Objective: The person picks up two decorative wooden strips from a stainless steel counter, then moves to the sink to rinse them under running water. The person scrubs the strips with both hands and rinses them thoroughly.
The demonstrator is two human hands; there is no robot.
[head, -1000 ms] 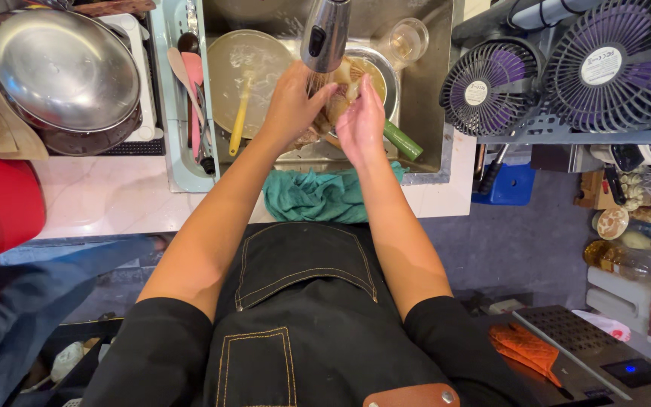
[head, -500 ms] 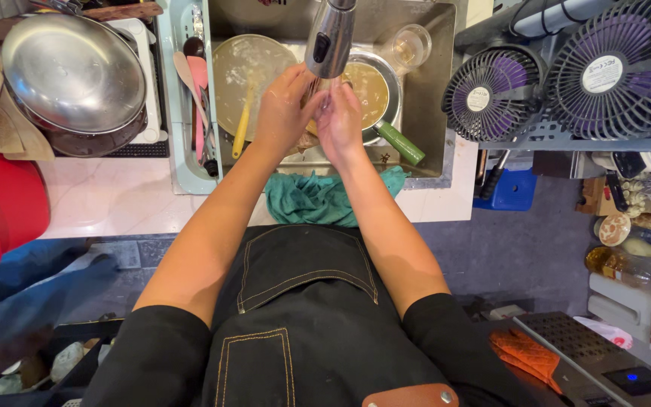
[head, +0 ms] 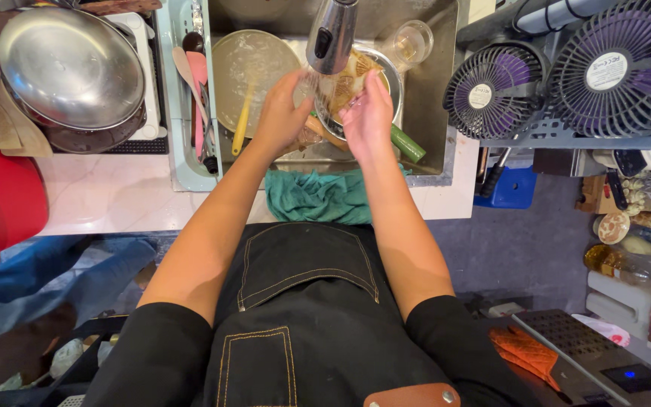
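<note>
Setting: a small kitchen seen from above, with a pale worktop (head: 114, 197) running across the view and a steel sink (head: 435, 113) set into it.
Person: wears a black apron with tan stitching; both bare forearms reach forward over the sink.
Tap: a metal spray head (head: 331, 34) hangs over the middle of the sink, and water falls from it onto the hands.
Left hand (head: 280, 113): held under the spray, fingers loosely curled, touching the wet things below it; what it grips, if anything, cannot be told.
Right hand (head: 367, 113): fingers straight and spread, palm turned toward the left hand, just beside it; it grasps nothing.
Bowl (head: 374, 71): a round steel bowl lies in the sink directly behind the two hands, partly hidden by them.
Pan lid (head: 254, 71): a round glass lid lies flat in the left part of the sink, with a yellow-handled utensil (head: 241, 124) across it.
Glass (head: 412, 41): a clear drinking glass stands in the far right corner of the sink.
Green object (head: 407, 143): a green cylinder lies near the front right of the sink, near the right wrist.
Cloth (head: 318, 196): a teal cloth is bunched on the sink's front edge, between the arms.
Left side: a pale utensil tray (head: 182, 162) beside the sink, then a large steel mixing bowl (head: 69, 64) turned over on a rack.
Right side: two purple-bladed fans (head: 559, 75) lie on a shelf.
</note>
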